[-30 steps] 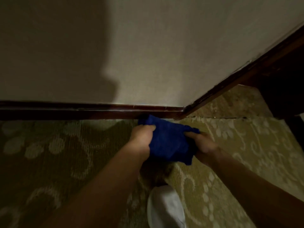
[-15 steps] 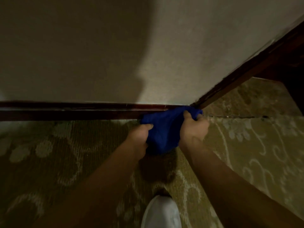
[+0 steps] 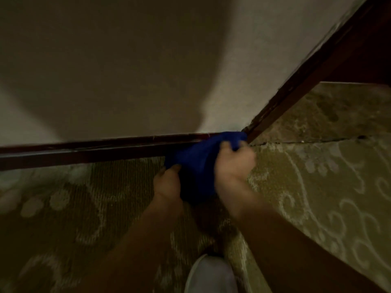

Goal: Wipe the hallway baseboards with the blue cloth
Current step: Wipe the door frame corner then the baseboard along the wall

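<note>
The blue cloth point(image 3: 196, 163) is bunched between both my hands and pressed against the dark wooden baseboard point(image 3: 84, 150) right at the wall's outer corner. My left hand point(image 3: 168, 183) grips the cloth's lower left edge, just above the carpet. My right hand point(image 3: 233, 166) holds its upper right part, fingers curled over the fabric at the corner. The baseboard runs left along the beige wall. A second dark strip point(image 3: 306, 77) runs up and to the right from the corner. The picture is blurred around my right hand.
Patterned olive carpet point(image 3: 317, 187) covers the floor, with a seam line right of the corner. My white shoe point(image 3: 211, 275) stands at the bottom middle. My shadow darkens the beige wall point(image 3: 127, 70). Dark woodwork fills the top right.
My right hand carried the cloth up from the carpet to the corner of the baseboard. The left hand kept its grip. The view has shifted slightly.
</note>
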`<move>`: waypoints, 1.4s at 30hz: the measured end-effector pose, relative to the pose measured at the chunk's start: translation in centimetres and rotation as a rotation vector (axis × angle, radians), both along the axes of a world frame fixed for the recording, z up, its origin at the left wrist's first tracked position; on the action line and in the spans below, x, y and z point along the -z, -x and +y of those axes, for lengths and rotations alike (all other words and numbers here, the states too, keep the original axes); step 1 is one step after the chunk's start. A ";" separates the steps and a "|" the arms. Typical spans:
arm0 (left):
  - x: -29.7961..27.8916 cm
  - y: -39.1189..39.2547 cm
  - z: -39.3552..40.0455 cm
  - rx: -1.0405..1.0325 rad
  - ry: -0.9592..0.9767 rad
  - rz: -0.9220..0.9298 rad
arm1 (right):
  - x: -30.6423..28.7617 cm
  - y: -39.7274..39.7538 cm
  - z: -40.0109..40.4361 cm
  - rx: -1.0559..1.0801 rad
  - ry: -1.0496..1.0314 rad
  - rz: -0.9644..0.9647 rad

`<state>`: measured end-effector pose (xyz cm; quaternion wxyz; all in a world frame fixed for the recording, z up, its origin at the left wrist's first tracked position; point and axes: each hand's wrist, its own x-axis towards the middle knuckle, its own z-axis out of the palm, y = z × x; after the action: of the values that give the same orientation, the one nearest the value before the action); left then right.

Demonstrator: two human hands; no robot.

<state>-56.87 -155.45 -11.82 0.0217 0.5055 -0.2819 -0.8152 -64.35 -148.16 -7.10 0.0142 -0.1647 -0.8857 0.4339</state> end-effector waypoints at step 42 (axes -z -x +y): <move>1.2 -2.0 0.0 -0.081 -0.053 0.173 | 1.5 -3.8 -3.3 -0.757 -0.472 0.452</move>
<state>-54.89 -155.43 -13.00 0.0653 0.4447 -0.2367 -0.8613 -60.57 -151.42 -8.63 0.0841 0.2739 -0.9322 0.2212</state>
